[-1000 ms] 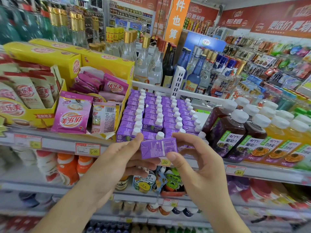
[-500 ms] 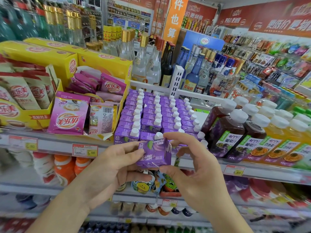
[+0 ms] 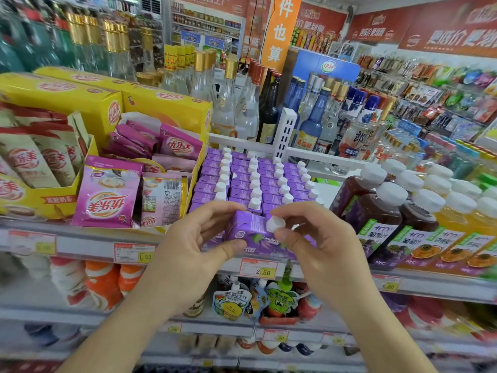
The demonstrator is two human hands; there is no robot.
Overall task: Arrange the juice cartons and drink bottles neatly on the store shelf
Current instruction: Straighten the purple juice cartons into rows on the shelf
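Observation:
A small purple juice carton (image 3: 251,232) with a white cap is held upright at the front edge of the shelf (image 3: 86,244). My left hand (image 3: 199,246) grips its left side, thumb on the front face. My right hand (image 3: 317,243) pinches its right side, thumb and forefinger beside the cap. Behind it several rows of the same purple cartons (image 3: 252,179) fill the shelf. To the right stand dark grape juice bottles (image 3: 376,211) and orange juice bottles (image 3: 462,227), all with white caps.
Yellow display boxes with pink drink-mix sachets (image 3: 107,192) sit on the left. A white divider (image 3: 285,133) and glass liquor bottles (image 3: 242,103) stand behind the cartons. Price tags (image 3: 258,267) line the shelf edge. Pouch drinks (image 3: 234,300) hang on the lower shelf.
The carton has been turned from lying sideways to upright with the cap on top, and both hands have moved it up and forward toward the front row of cartons.

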